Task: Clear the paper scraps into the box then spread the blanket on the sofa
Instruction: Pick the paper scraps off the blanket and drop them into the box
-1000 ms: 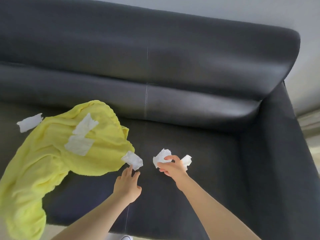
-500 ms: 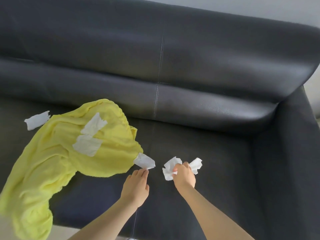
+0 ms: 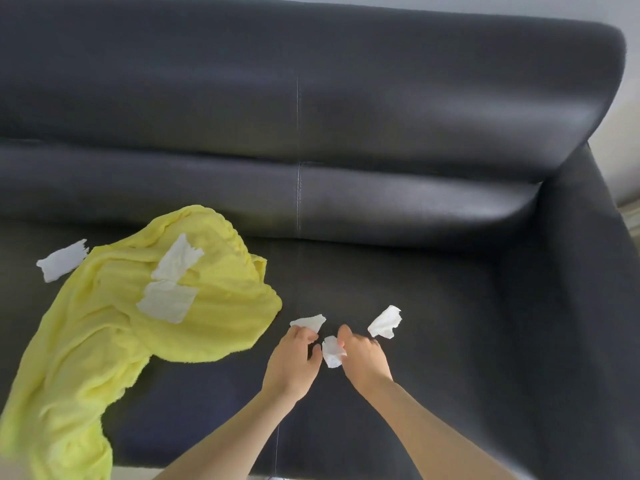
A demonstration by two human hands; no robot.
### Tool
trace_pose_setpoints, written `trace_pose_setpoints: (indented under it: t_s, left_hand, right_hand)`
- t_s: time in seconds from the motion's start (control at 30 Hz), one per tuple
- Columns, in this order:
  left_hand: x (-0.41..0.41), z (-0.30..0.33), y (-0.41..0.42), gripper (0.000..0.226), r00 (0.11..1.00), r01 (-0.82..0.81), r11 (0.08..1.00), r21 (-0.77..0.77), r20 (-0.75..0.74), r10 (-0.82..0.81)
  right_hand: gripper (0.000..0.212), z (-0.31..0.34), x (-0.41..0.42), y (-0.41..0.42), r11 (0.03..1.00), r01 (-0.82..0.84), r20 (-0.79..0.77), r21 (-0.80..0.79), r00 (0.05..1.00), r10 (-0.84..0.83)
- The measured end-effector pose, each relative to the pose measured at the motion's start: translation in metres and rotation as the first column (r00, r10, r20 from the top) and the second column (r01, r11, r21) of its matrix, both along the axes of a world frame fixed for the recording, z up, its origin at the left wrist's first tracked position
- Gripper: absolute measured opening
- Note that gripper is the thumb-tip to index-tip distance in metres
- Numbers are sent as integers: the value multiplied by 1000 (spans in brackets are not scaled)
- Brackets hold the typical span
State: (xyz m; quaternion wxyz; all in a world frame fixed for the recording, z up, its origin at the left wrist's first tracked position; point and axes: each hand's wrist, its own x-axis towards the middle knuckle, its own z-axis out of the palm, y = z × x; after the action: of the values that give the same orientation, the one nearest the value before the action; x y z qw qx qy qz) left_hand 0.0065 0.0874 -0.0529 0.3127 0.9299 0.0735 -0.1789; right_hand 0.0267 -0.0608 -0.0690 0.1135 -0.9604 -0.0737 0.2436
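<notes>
Dark grey leather sofa [image 3: 381, 109] fills the view, with its backrest beyond both hands and its right armrest [image 3: 595, 306] well off to the right of the right hand. Both hands work low over the seat cushion, close together near the centre seam.

Yellow blanket [image 3: 104, 341] lies crumpled to the left of the left hand, its nearest edge just beside that hand and its far end trailing over the front of the seat. Two white paper scraps rest on the blanket, touching each other: a flat squarish scrap [image 3: 168, 303] and a torn strip [image 3: 178, 259] beyond it. Another paper scrap [image 3: 62, 260] lies on the seat past the blanket's far left edge, well apart from both hands.

Left hand [image 3: 292, 362] is curled, fingertips pinching a small scrap [image 3: 308, 321] at the blanket's corner. Right hand [image 3: 362, 356] is closed around crumpled paper: one piece [image 3: 332, 351] shows between the two hands, and a second piece [image 3: 386, 322] sticks out on the hand's right side. Whether these are one sheet or two cannot be told.

No box is in view.
</notes>
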Motion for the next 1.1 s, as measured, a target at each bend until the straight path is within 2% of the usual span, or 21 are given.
trace_pose_setpoints:
  t_s: [0.07,0.13,0.2,0.27,0.33,0.4,0.5,0.53,0.57,0.63,0.7,0.77,0.87,1.0,1.1]
  left_hand:
    - [2,5,-8,14,980,-195,973,-121,-53,190]
    - [8,7,-14,13,901,-431,863,-262,-176,397]
    - [17,9,-18,26,809,-587,700,-407,-323,490]
    - [24,7,-21,51,759,-651,587,-482,-435,484]
    - [29,6,-25,62,757,-650,586,-485,-484,439]
    - [29,7,-29,58,749,-653,609,-449,-499,436]
    - [26,5,-32,48,768,-630,675,-385,-441,465]
    - [25,5,-31,45,781,-614,690,-383,-420,462]
    - [23,5,-31,42,797,-594,707,-384,-403,451]
    - [21,7,-29,37,820,-560,739,-374,-378,430]
    - [19,7,-27,32,837,-531,769,-356,-360,412]
    - [18,6,-23,30,844,-515,789,-336,-358,399]
    - [15,4,-16,30,836,-526,784,-331,-374,403]
    - [12,1,-5,30,826,-544,777,-316,-364,430]
    - [13,4,-2,31,806,-575,749,-329,-383,451]
  right_hand:
    - [29,2,-4,-1,975,141,-41,171,990,-136]
    - [26,4,-5,-2,855,364,-148,369,932,-332]
    - [25,9,-6,-2,689,530,-280,494,848,-451]
    - [23,14,-5,-5,589,585,-363,557,810,-461]
    - [21,19,-5,-9,530,605,-409,594,795,-448]
    - [22,20,-5,-16,479,634,-445,607,770,-457]
    - [28,18,-6,-30,400,702,-512,589,708,-487]
    - [28,15,-7,-36,416,710,-502,568,699,-509]
    - [30,12,-8,-42,475,706,-466,525,706,-534]
    - [36,5,-11,-54,659,642,-362,391,766,-531]
    - [45,1,-15,-64,827,511,-284,233,849,-445]
    - [50,1,-17,-69,910,394,-239,127,903,-357]
    - [53,4,-15,-65,936,341,-197,89,927,-319]
    - [53,6,-10,-51,924,375,-145,73,921,-362]
    - [55,7,-4,-48,921,382,-186,70,912,-364]
